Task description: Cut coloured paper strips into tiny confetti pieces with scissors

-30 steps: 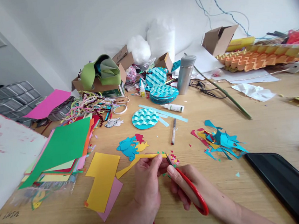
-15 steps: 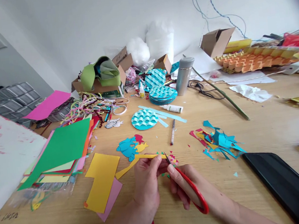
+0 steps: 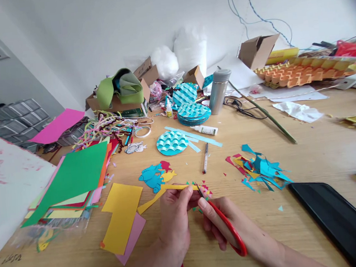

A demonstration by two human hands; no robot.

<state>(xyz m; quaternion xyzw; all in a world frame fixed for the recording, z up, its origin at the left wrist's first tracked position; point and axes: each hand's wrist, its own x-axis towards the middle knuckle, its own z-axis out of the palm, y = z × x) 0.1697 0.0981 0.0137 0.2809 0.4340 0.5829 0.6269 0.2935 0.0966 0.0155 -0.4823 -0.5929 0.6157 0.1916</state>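
Observation:
Pinched in my left hand (image 3: 175, 217) is a narrow strip of yellow paper (image 3: 151, 200), bent toward the left. My right hand (image 3: 225, 217) grips red-handled scissors (image 3: 234, 233), whose dark blades meet the strip's right end. Tiny coloured paper bits (image 3: 206, 189) lie just beyond the blades. Ahead of my left hand rest blue paper fish (image 3: 152, 176), a yellow paper fish (image 3: 168, 176) and a red paper piece (image 3: 165, 165). A larger yellow sheet (image 3: 123, 214) lies to the left, over a pink sheet (image 3: 136, 238).
Blue scraps (image 3: 265, 167) lie to the right, near a black phone-like device (image 3: 330, 215). A pen (image 3: 205, 158), a wavy blue disc (image 3: 172, 142) and a glue tube (image 3: 207, 130) lie ahead. Coloured sheets (image 3: 74, 168) stack left. A grey flask (image 3: 220, 92) stands behind.
The scissor handles have shifted very slightly to the left with my right hand. My left hand and the yellow strip stay almost in place.

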